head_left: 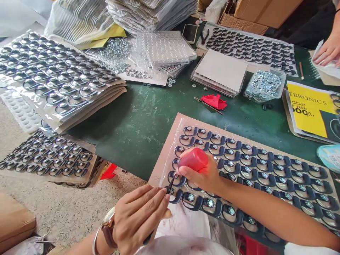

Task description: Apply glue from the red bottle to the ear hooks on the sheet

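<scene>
My right hand point(198, 175) is wrapped round a red squeeze bottle point(193, 159), its tip pointing down at the lower left corner of a card sheet point(170, 148). Rows of dark curved pieces point(247, 170), each with a shiny round centre, cover that sheet. At the sheet's left edge my left hand point(142, 212) is closed on a thin dark tool point(170, 186), whose point is beside the bottle's tip. A watch and a bangle are on the left wrist.
Stacked sheets of similar pieces point(61, 74) lie at the left. Behind are clear trays point(162, 47), a tub of small metal rings point(265, 84), a red cloth point(214, 101) and a phone point(190, 33). Another person's hand point(328, 49) rests on white material at the right.
</scene>
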`<state>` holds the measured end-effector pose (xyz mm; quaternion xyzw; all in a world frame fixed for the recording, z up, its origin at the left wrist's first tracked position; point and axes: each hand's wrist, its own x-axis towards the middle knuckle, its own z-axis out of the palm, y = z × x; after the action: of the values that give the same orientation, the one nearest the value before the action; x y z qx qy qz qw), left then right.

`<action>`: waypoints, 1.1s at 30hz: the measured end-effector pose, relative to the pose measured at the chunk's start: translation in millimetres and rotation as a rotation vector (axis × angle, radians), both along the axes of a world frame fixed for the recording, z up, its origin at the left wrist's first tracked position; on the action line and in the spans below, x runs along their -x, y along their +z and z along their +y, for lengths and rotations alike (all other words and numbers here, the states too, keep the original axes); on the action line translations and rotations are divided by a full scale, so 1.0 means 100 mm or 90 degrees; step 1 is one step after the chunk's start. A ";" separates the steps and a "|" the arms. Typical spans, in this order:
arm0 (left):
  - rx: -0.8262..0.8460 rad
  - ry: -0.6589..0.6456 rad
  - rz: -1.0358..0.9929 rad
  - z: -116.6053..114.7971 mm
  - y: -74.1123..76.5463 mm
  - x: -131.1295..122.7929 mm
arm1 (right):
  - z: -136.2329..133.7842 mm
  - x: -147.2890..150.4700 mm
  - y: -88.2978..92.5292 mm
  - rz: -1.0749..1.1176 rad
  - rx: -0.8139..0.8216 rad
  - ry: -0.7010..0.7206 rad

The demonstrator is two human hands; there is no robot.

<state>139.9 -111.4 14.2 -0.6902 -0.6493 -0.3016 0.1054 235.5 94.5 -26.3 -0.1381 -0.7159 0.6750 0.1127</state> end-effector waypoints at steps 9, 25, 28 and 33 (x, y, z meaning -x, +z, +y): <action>0.038 0.009 0.011 -0.07 -0.04 -0.04 | 0.02 0.01 0.02 0.005 -0.066 -0.018; 0.039 0.000 -0.036 -0.12 -0.14 -0.03 | 0.04 0.01 0.02 0.024 -0.081 -0.042; 0.035 -0.002 -0.042 -0.11 -0.11 -0.03 | 0.04 0.01 0.00 0.025 -0.077 -0.033; 0.043 -0.006 -0.048 -0.12 -0.09 -0.02 | 0.03 0.02 -0.01 0.016 -0.077 -0.030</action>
<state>141.7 -123.1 5.2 -0.6845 -0.6594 -0.3058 0.0560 233.2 97.6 -27.2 -0.1395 -0.7504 0.6295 0.1456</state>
